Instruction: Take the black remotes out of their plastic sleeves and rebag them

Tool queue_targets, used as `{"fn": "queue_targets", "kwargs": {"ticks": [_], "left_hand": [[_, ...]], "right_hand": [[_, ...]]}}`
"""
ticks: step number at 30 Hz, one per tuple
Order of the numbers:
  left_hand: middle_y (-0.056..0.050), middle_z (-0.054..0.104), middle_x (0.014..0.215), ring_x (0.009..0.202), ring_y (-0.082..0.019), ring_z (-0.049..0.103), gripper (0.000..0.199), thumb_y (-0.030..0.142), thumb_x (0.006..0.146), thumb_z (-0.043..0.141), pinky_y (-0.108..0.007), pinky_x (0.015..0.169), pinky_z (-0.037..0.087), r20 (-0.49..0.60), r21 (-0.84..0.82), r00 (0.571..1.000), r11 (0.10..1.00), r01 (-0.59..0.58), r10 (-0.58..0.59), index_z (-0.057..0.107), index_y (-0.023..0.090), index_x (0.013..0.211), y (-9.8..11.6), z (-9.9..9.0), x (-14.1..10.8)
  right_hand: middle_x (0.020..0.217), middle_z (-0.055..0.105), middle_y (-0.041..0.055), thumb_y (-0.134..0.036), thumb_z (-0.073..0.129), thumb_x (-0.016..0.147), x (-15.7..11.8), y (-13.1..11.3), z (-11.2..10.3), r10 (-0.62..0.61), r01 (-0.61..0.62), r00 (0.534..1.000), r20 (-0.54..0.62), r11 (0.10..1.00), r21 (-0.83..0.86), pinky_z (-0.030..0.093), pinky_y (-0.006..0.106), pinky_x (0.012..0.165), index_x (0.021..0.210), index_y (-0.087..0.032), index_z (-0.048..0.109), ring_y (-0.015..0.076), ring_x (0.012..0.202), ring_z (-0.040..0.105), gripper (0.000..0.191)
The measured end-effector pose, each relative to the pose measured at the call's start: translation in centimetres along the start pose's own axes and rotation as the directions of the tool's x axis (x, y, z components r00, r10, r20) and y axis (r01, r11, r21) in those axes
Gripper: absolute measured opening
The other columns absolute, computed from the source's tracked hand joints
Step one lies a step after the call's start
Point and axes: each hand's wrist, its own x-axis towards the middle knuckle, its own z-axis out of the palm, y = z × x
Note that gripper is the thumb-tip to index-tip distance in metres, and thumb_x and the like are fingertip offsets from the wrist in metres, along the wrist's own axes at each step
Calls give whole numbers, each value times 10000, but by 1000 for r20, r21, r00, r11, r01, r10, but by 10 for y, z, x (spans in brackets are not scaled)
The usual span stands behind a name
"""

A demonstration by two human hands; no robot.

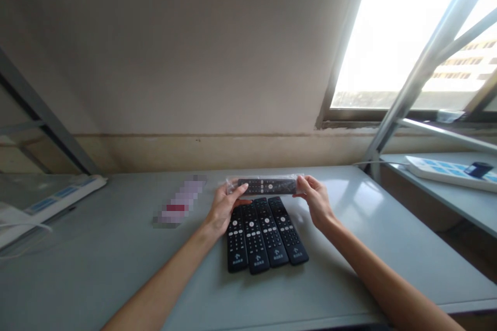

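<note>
1. Head view, frame center: sleeved remote control (pixel 267 186), dark slim bar with small pale buttons, inside a clear, crinkly plastic sleeve. Held roughly horizontal, long side across the frame.
2. Left hand (pixel 225 207): gripping the sleeve's left end, thumb on the button face.
3. Right hand (pixel 315 197): fingers closed on the sleeve's right end, pinching it.
4. Just below, lower center: four black remotes (pixel 258 240), matte, long, rounded ends, lying side by side in a slight fan, button side up. Each has one round white button, a row of pale ones, white print at the near end.
5. They lie on the desk (pixel 128 264), smooth, gray-blue, glare at right.
6. Left of center: flat pinkish item (pixel 182 201), pixelated, can't identify.
7. Far left: white power strip (pixel 58 204) with blue socket panels. Right edge: second strip (pixel 446 169), similar, dark blue cylinder (pixel 478 169) on it.
8. Upper right: bright window (pixel 373 36), metal bars in front.
</note>
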Motion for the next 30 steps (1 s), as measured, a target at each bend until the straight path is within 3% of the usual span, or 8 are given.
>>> {"fn": "queue_targets", "kwargs": {"ticks": [4,9,15,19,22,24,26,30], "left_hand": [[-52,792,961,781,-190,757,401,200,637,945,-285,619,657,-18,-162,999,986,27,-31,757,136,984,0,-1,3],[-51,812,942,785,-189,791,314,191,695,910,-241,657,646,-34,-294,998,955,44,-56,749,146,961,3,-4,8],[-64,815,945,842,-192,804,192,199,791,860,-189,653,636,-80,-429,993,902,42,-85,737,148,930,10,-8,11],[-57,802,867,736,-183,796,181,190,791,860,-179,563,607,-137,-433,987,901,13,-80,706,143,872,11,-14,18],[-61,797,853,715,-172,789,177,153,785,857,-189,606,615,-200,-436,979,899,-42,-52,702,130,866,13,-20,25],[-52,793,843,715,-163,785,166,133,789,845,-202,660,626,-254,-438,967,895,-88,-29,694,128,859,15,-25,30],[-36,784,810,698,-142,775,145,121,809,820,-200,690,626,-309,-438,951,890,-127,-16,680,130,847,18,-30,33],[-30,778,777,609,-87,728,76,128,869,747,-161,654,603,-383,-426,924,890,-161,-16,671,127,867,21,-36,36]], "right_hand": [[667,630,0,-613,797,741,11,-17,14,-48,48,999,-5,999,8,540,275,564,703,-198,625,141,608,561,451],[617,606,3,-584,803,723,45,-74,56,-161,167,983,90,984,-58,531,262,482,656,-187,619,133,542,569,443],[571,616,5,-465,793,821,79,-147,112,-346,411,881,323,897,-161,483,198,421,669,-162,635,109,478,589,374],[593,618,10,-359,790,877,99,-172,111,-353,415,890,289,890,-191,468,188,416,699,-141,625,82,438,564,326],[614,609,13,-316,768,910,118,-168,82,-383,403,914,134,894,-195,449,180,413,731,-137,630,68,431,553,288],[586,585,-9,-331,776,905,125,-149,54,-309,302,951,-22,940,-156,448,182,398,725,-161,607,71,417,540,300],[555,551,-41,-349,808,872,121,-118,27,-114,106,981,-155,993,-58,467,183,401,729,-186,586,75,411,538,310],[495,506,-56,-409,911,723,87,-43,-7,64,-69,985,-159,997,-29,466,213,368,681,-210,523,101,378,523,438]]}}
